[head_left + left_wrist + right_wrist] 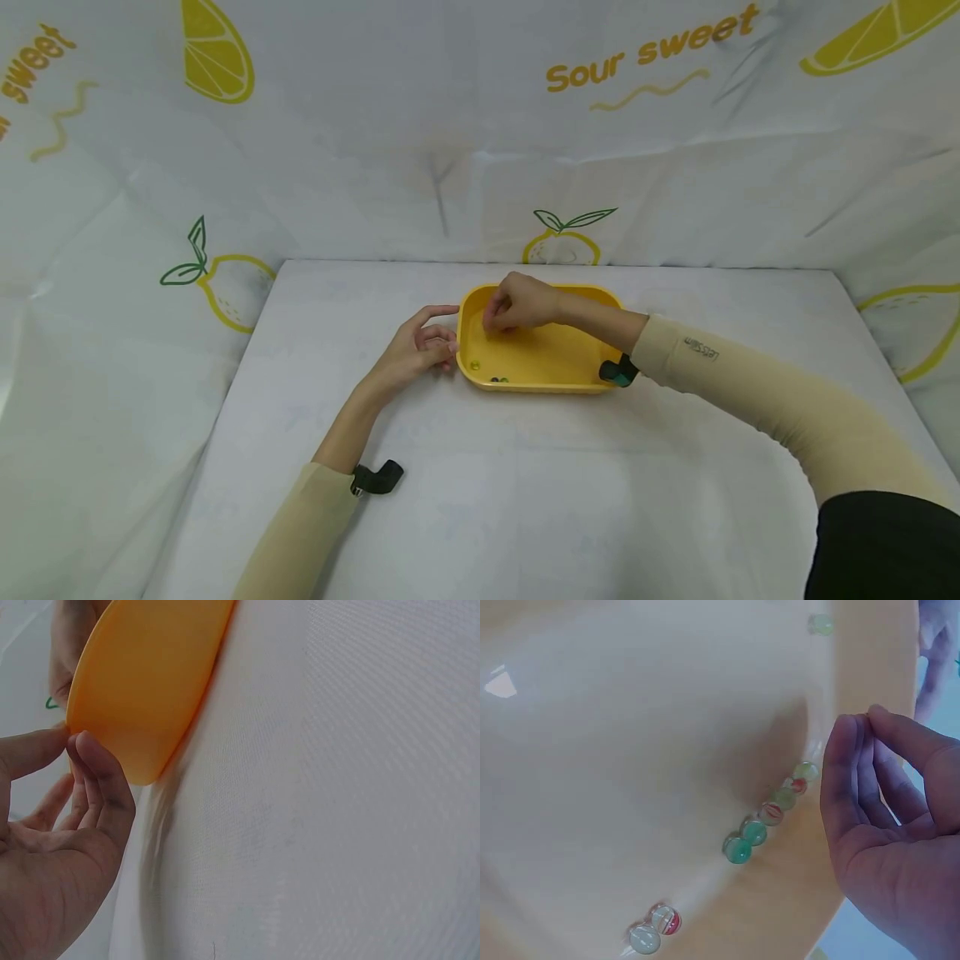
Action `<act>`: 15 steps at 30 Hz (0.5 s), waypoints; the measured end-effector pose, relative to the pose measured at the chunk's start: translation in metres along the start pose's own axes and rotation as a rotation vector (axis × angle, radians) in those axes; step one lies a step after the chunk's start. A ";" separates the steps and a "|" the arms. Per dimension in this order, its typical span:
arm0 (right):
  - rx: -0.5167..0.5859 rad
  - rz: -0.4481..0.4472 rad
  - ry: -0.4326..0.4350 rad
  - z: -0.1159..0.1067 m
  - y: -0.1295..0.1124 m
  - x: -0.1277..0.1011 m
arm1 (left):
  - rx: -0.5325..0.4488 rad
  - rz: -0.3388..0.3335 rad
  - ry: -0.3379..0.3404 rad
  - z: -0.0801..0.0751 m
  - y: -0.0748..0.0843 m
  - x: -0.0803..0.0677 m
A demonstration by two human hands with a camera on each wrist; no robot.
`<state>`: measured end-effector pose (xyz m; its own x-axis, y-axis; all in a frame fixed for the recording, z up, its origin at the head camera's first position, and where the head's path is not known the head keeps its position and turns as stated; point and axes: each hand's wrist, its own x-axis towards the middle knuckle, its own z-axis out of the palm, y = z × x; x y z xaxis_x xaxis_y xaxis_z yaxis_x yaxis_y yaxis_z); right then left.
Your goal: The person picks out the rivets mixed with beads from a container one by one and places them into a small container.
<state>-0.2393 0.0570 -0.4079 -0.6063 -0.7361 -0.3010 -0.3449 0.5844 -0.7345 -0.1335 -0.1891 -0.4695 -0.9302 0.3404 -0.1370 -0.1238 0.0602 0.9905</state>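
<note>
A yellow tray [551,354] lies on the white table, its left side next to my left hand [416,350]. The index finger and thumb of this hand touch the left rim, also seen in the left wrist view, where my left hand [71,847] is palm toward the camera. Over the left part of the tray is my right hand [521,302], thumb and fingertips together. No object shows between these fingertips on my right hand [889,780]. Below it, several glass marbles [754,831] line the tray's edge, and a pale green marble [821,624] lies apart.
Two more marbles [645,938] sit against the tray wall at the bottom of the right wrist view. A white cloth with lemon prints [562,247] hangs behind the table [510,500]. Black wrist cameras [378,477] are strapped on both arms.
</note>
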 end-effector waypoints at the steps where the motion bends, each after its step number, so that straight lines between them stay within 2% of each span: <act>1: 0.010 0.000 0.003 0.000 -0.001 -0.001 | 0.001 0.000 -0.001 0.000 0.000 0.000; 10: 0.087 0.007 0.049 -0.013 -0.005 -0.019 | 0.012 -0.003 0.001 0.000 0.000 0.000; 15: 0.065 -0.019 0.090 -0.026 -0.009 -0.032 | 0.025 -0.003 0.008 0.001 0.001 0.000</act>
<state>-0.2358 0.0843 -0.3760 -0.6628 -0.7117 -0.2327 -0.3118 0.5448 -0.7784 -0.1335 -0.1883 -0.4688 -0.9325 0.3330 -0.1398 -0.1183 0.0843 0.9894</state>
